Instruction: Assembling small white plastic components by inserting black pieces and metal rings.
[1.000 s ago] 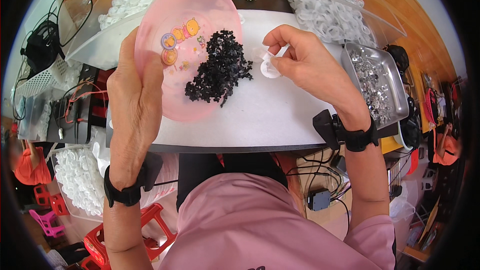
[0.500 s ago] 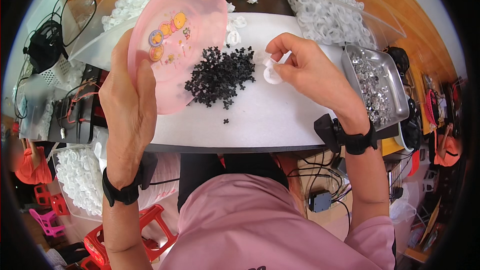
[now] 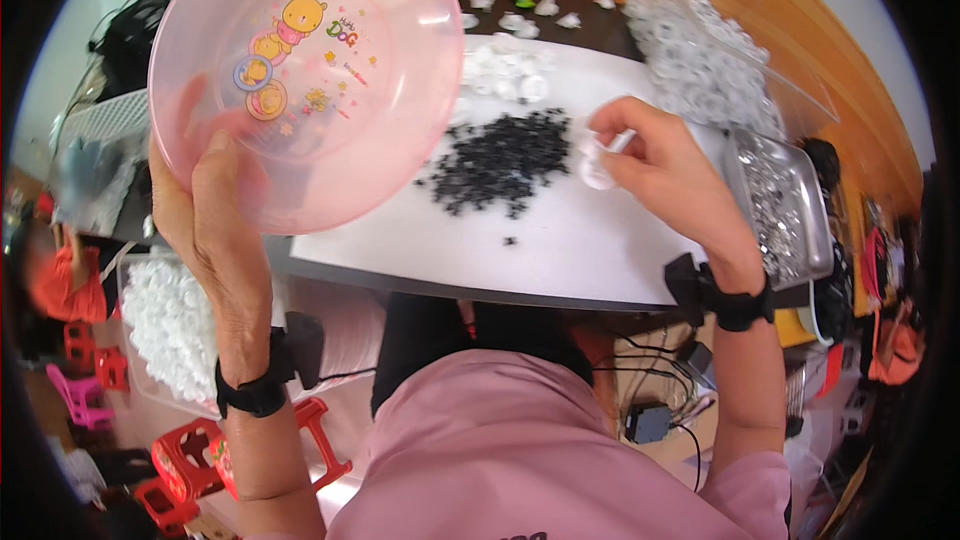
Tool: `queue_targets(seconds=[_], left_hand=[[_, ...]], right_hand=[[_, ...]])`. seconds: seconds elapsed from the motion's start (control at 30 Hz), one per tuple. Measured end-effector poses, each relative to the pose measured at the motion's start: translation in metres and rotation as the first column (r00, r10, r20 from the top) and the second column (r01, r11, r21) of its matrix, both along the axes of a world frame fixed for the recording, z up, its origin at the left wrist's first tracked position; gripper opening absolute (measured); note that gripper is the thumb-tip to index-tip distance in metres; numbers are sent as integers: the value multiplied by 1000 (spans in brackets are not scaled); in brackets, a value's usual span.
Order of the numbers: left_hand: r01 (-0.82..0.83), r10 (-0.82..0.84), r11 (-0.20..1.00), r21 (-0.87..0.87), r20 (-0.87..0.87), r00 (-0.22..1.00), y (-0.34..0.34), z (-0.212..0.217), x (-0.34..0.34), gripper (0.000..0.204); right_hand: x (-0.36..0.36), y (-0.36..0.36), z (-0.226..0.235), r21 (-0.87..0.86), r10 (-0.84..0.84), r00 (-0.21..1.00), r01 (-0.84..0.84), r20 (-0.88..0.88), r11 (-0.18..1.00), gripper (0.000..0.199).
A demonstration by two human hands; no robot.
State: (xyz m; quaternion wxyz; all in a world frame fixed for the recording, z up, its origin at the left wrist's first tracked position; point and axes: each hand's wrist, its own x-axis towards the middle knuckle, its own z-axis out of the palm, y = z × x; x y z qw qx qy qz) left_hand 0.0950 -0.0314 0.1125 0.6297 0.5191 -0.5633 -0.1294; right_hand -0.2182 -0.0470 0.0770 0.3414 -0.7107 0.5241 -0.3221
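Note:
My left hand (image 3: 212, 205) grips the rim of a pink translucent plastic bowl (image 3: 395, 70) with cartoon bears printed inside. The bowl is held up and tilted, its inside facing me, above the left part of the table. Some of the left fingers show through its wall. To the right, my right hand (image 3: 675, 175) pinches a small white plastic piece (image 3: 597, 170) with a round part. Beside that hand, a heap of small black cross-shaped pieces (image 3: 505, 160) lies on the white mat (image 3: 400, 250). Behind the heap are loose white plastic pieces (image 3: 510, 70).
A clear bin of white ring-like parts (image 3: 690, 50) stands at the back right. Near it is a metal tray (image 3: 785, 205) of small shiny parts. Another bin of white parts (image 3: 170, 325) sits low on the left, above red stools (image 3: 185, 460). Cables surround a small box (image 3: 648, 423) below.
The bowl has moved left and turned its inside more toward me, uncovering white pieces behind the heap. The view has shifted a little. My right hand keeps its pinch on the white piece.

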Motion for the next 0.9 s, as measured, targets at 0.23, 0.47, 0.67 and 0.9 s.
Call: queue_targets(seconds=[0.23, 0.47, 0.67, 0.9], left_hand=[[-100, 129, 992, 82, -688, 714, 19, -43, 94, 39], [-183, 278, 961, 209, -735, 618, 32, -113, 188, 29], [-272, 333, 939, 212, -764, 552, -1, -123, 217, 27], [-246, 266, 957, 155, -808, 526, -31, -136, 256, 33]], right_hand=[[16, 4, 3, 96, -19, 998, 14, 54, 995, 20], [28, 6, 4, 112, 10, 999, -15, 39, 994, 22], [35, 9, 5, 148, 7, 1000, -11, 26, 989, 24], [34, 12, 0, 157, 8, 1000, -11, 20, 988, 23]])
